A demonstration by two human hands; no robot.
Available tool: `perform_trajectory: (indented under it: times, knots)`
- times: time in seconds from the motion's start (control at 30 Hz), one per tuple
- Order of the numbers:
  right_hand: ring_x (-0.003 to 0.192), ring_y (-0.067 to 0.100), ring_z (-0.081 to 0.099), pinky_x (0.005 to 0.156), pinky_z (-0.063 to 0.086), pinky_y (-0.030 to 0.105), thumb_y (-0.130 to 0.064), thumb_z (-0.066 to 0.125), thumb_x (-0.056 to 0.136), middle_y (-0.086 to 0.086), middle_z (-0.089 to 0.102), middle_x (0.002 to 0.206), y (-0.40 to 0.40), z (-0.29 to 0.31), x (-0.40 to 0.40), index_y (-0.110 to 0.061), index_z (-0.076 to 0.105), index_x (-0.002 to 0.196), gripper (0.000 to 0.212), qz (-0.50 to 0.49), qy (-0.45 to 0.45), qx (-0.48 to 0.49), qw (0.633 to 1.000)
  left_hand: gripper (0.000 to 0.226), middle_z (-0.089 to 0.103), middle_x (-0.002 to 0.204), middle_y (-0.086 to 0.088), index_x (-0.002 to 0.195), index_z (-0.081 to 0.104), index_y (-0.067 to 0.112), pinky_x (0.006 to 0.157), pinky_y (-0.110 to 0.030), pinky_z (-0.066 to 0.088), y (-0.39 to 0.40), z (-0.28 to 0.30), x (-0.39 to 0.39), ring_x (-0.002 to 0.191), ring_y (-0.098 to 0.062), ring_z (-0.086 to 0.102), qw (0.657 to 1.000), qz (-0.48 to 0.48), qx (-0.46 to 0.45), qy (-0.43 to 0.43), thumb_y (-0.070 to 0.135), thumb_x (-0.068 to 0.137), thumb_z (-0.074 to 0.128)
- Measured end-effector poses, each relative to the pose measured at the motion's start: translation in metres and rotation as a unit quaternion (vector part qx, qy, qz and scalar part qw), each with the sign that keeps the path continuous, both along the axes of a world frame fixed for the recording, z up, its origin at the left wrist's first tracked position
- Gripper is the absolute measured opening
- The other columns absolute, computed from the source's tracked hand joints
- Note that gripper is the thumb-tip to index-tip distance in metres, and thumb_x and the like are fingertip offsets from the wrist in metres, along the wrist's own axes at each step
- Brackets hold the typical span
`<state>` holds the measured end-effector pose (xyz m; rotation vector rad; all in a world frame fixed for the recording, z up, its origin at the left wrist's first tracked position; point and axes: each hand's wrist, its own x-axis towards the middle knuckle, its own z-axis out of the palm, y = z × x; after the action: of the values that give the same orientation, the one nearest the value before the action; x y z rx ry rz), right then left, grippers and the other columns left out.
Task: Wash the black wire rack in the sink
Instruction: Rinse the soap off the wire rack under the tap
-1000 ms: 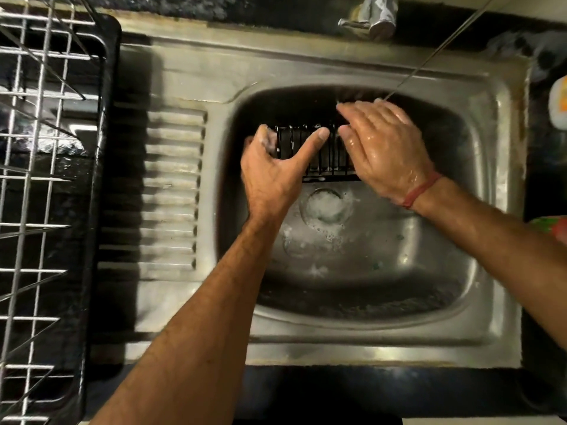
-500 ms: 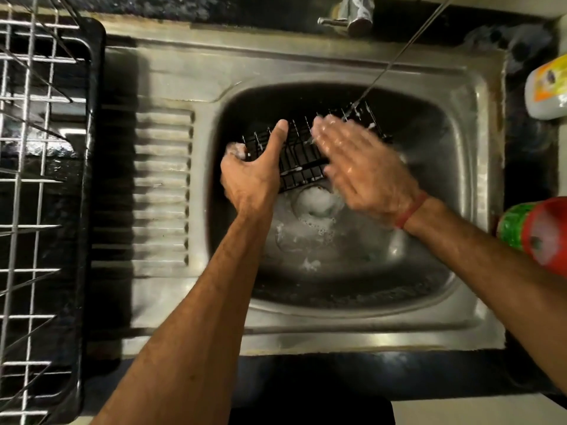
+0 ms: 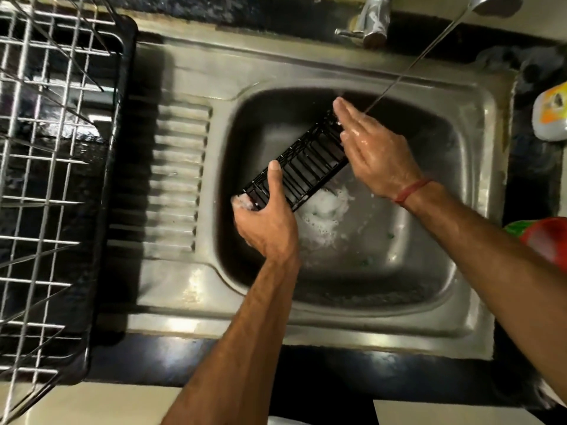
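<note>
The black wire rack [image 3: 306,162] is held tilted over the steel sink [image 3: 466,185], its far end raised toward the back. My left hand [image 3: 267,222] grips its near lower end, thumb lying across the bars and soapy fingers curled underneath. My right hand [image 3: 374,148], wet and with straight fingers, presses flat against the rack's far upper end. A thin stream of water [image 3: 408,67] falls from the tap [image 3: 372,18] and lands beside my right fingers.
White foam [image 3: 325,210] lies around the drain in the basin. A ribbed draining board [image 3: 175,176] adjoins the basin on the left, with a large wire dish rack [image 3: 46,179] beyond it. A white bottle [image 3: 550,115] and a red-green container [image 3: 543,237] stand at the right edge.
The rack has turned from lying level to a steep diagonal. My left hand dropped lower and nearer while my right hand slid up along the rack's far end.
</note>
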<state>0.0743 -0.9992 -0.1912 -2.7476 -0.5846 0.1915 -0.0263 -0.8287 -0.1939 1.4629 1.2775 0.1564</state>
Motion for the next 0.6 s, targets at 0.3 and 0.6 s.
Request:
perform_trajectory:
  times: [0.3, 0.6]
  knots:
    - [0.077, 0.005, 0.067, 0.081, 0.058, 0.027, -0.035, 0.071, 0.099, -0.003, 0.077, 0.091, 0.012, 0.001, 0.058, -0.016, 0.080, 0.107, 0.022, -0.284, 0.297, 0.331, 0.849, 0.052, 0.057, 0.072, 0.018, 0.080, 0.055, 0.023, 0.077, -0.023, 0.056, 0.002, -0.003, -0.005, 0.067, 0.003, 0.055, 0.999, 0.002, 0.017, -0.035, 0.063, 0.084, 0.087]
    - [0.057, 0.010, 0.043, 0.058, 0.044, 0.025, -0.025, 0.047, 0.095, -0.005, 0.049, 0.069, 0.033, 0.002, 0.093, -0.024, 0.055, 0.081, 0.015, -0.265, 0.479, 0.195, 0.814, 0.062, 0.059, 0.086, 0.003, 0.084, 0.054, 0.017, 0.081, -0.019, 0.053, -0.003, -0.007, -0.014, 0.076, -0.009, 0.055, 0.998, 0.043, 0.034, -0.018, 0.072, 0.083, 0.084]
